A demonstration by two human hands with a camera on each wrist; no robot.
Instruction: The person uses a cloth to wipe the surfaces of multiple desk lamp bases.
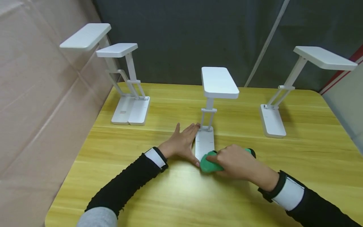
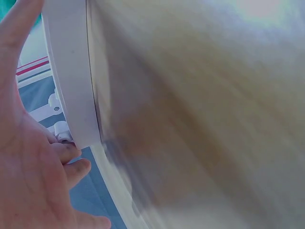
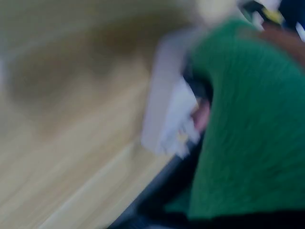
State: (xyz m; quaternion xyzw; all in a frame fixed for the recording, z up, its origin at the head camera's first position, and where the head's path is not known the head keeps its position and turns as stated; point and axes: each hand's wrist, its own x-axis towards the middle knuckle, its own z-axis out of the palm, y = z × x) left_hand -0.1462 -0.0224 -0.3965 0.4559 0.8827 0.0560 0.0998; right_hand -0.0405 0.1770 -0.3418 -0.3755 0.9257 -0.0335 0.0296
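A white folding desk lamp (image 1: 220, 82) stands upright at the middle of the table. My left hand (image 1: 181, 143) is spread along the left side of its base (image 1: 204, 140), thumb by the near corner and fingers by the hinge end. In the left wrist view, the fingertips touch the edge of the lamp base (image 2: 71, 71). My right hand (image 1: 236, 162) grips a green cloth (image 1: 210, 165) with dark edging and presses it on the near end of the base. The green cloth (image 3: 257, 129) fills much of the blurred right wrist view and hides most of that hand.
Two similar white lamps stand side by side at the back left, one nearer (image 1: 117, 50) and one taller (image 1: 86, 36). Another white lamp (image 1: 324, 58) is at the right. The wooden table (image 1: 158, 201) meets a dark curtain (image 1: 175, 41) behind and a pale sheet (image 1: 37, 110) at left.
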